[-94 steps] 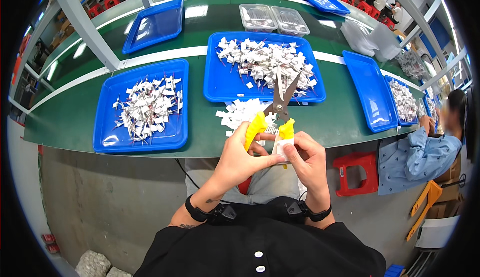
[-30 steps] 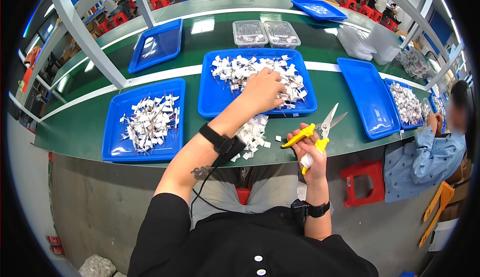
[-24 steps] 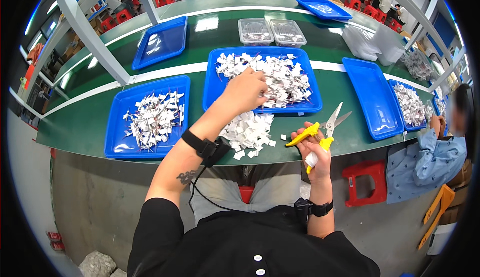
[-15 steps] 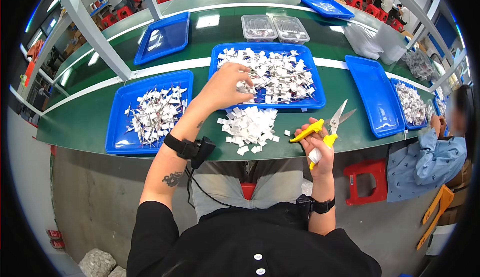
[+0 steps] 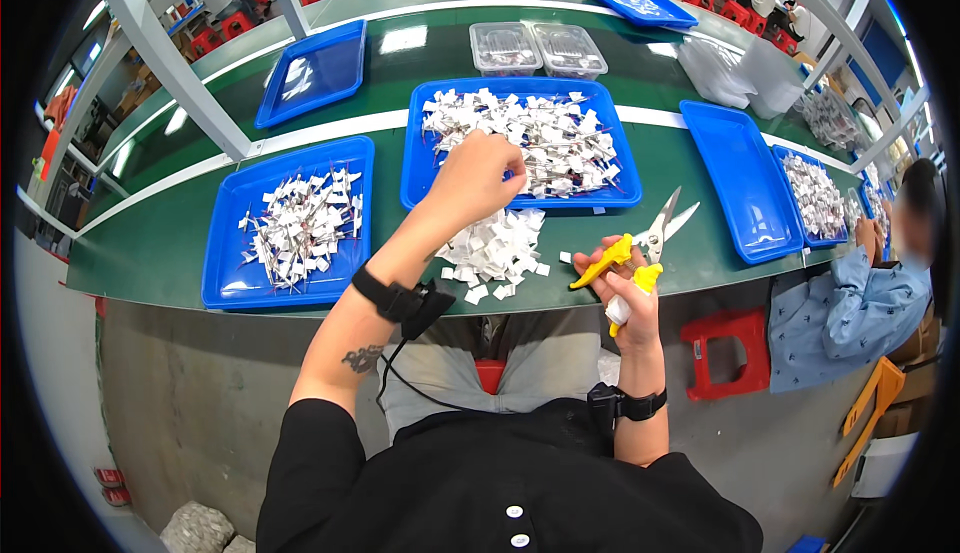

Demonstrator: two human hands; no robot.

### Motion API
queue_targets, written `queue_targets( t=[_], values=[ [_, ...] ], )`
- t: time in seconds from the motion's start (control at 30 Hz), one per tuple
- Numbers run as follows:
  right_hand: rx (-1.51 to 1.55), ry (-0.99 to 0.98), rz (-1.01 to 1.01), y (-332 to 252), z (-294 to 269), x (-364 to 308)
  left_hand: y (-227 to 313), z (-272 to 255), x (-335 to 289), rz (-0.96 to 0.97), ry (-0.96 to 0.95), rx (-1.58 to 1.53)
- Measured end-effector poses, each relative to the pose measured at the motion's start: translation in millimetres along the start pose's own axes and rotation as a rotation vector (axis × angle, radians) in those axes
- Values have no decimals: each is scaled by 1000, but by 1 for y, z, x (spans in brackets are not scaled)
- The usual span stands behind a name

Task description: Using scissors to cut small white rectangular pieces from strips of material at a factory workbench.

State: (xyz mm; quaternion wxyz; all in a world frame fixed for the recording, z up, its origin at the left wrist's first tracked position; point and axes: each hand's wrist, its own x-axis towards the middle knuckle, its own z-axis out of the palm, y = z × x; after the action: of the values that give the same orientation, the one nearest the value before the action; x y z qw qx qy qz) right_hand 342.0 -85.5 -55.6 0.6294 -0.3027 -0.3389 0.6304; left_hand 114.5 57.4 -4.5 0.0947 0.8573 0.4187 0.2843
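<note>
My left hand (image 5: 476, 179) is over the near-left part of the middle blue tray (image 5: 625, 196). Its fingers are curled in toward the thumb, and anything in the pinch is hidden. Inside that tray lies a heap of small white tagged pieces with thin wire leads (image 5: 560, 143). A pile of loose white squares (image 5: 490, 258) sits on the table just in front of it. Scissors (image 5: 590, 265) with yellow handles and metal blades rest in my right hand (image 5: 632, 313), blades apart and pointing away to the right. Something white is wrapped near one handle.
On the left, a blue tray (image 5: 222, 268) holds more white-tagged pieces. Two clear plastic boxes (image 5: 505, 50) stand behind the middle tray. An empty blue tray (image 5: 740, 188) lies on the right. Beyond it a co-worker in a blue patterned top (image 5: 830, 323) sits beside a red stool (image 5: 722, 353).
The fingers of my left hand have drawn closer to the thumb over the middle tray. My right hand still holds the scissors. The whole view has shifted slightly.
</note>
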Motion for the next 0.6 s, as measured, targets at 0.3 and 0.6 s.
queue_targets(
  t=[0.3, 0.6],
  values=[
    [-135, -328, 44, -15, 46, -1, 42, -31, -65, -181, 91, -702],
    [-257, -486, 220, -24, 56, -5, 49, -47, -101, -14, -44, -512]
  ],
)
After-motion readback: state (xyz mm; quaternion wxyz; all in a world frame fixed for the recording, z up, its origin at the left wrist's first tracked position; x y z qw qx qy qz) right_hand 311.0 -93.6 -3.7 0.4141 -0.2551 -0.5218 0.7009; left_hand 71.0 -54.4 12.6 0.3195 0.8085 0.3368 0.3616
